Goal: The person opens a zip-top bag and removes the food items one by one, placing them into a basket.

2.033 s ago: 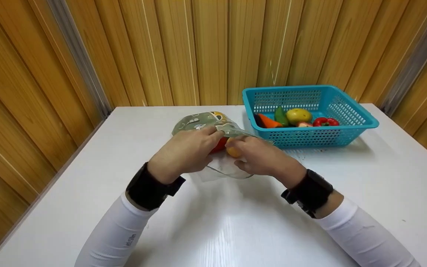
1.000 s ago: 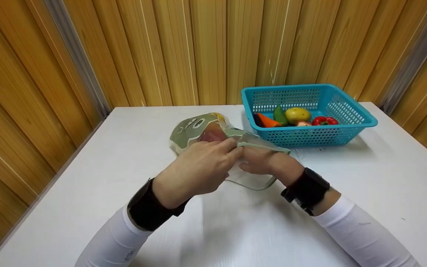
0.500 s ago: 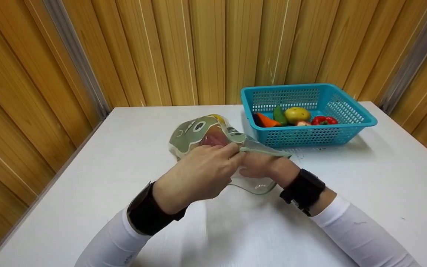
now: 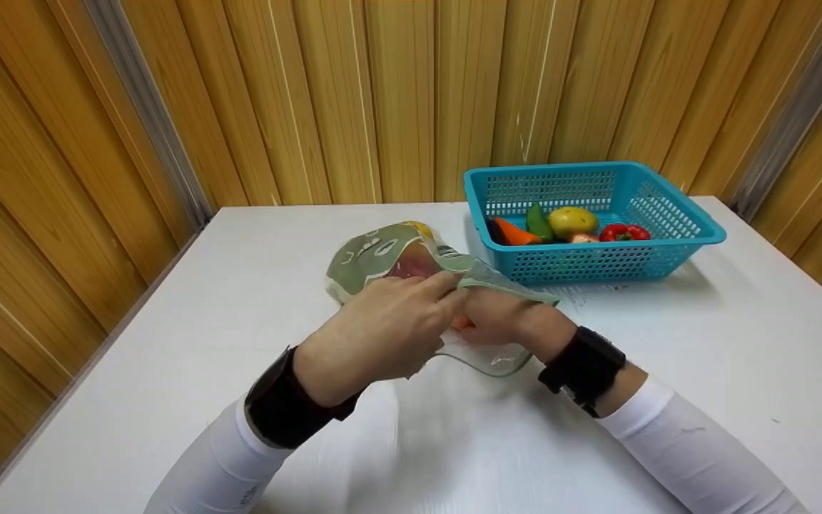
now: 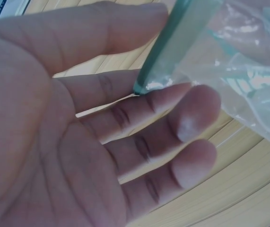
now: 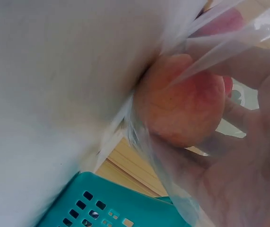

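The left hand pinches one bag by its rim, the right hand, veiled inside it, grips one peach, and one basket stands beyond the right hand.

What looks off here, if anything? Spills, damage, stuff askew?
Nothing major. The basket sits upright with produce inside; the bag is creased, with no visible tear or spill. Only nit: a small dark speck on the white tabletop, right of the right forearm. Can't tell if it's dirt or a scuff.
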The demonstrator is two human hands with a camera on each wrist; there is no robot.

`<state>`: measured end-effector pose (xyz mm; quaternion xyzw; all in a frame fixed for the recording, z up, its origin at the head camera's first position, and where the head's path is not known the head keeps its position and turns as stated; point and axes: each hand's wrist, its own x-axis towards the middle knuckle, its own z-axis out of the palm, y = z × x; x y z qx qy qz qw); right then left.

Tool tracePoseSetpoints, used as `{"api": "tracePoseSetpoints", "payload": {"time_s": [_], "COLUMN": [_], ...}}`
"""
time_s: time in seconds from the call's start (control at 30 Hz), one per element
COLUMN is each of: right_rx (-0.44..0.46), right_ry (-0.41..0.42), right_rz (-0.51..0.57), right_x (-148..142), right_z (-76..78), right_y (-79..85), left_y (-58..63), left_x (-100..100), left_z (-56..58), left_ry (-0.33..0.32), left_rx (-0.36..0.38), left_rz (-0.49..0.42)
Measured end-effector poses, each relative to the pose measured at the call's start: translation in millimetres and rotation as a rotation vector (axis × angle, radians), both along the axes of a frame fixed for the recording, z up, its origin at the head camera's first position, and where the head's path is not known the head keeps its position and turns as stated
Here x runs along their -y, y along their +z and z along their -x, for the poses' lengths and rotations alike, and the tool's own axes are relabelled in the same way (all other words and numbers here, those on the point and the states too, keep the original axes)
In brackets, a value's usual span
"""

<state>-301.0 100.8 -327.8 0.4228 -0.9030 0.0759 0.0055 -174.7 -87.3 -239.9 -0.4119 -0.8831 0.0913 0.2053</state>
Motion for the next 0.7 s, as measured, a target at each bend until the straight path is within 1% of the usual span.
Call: {"api": "tracePoseSetpoints", "payload": {"time_s": [0.17, 0.23, 0.33, 0.37, 0.5, 0.57, 0.7], "right_rx": [-0.006, 0.014, 0.083, 0.109, 0.128, 0.157, 0.218], "right_ry": [-0.02, -0.027, -0.042, -0.055, -0.095, -0.116, -0.102], "right_rz": [-0.085, -0.096, -0.092, -0.09, -0.079, -0.065, -0.039], "right_x": [2, 2, 3, 3, 1, -2, -10], "right_z": [-1.9, -4.6, -10.4, -13.0, -24.0, -29.9, -38.2], "right_y": [2.5, 4.5, 10.2, 13.2, 28.0, 36.9, 53.7], "left_y": [1.3, 2.2, 2.4, 2.3, 1.6, 1.8, 1.1], "left_x": [1, 1, 1, 1, 3, 5, 8], "left_z": [3.0, 4.0, 6.5, 7.6, 11.9, 13.9, 19.9], "left_ry": [0.021, 0.037, 0.051, 0.055, 0.057, 0.061, 0.072], "left_rx": [0.047, 0.07, 0.088, 0.092, 0.099, 0.11, 0.135], "left_rz": [0.01, 0.015, 0.013, 0.012, -0.005, -0.018, -0.045]}}
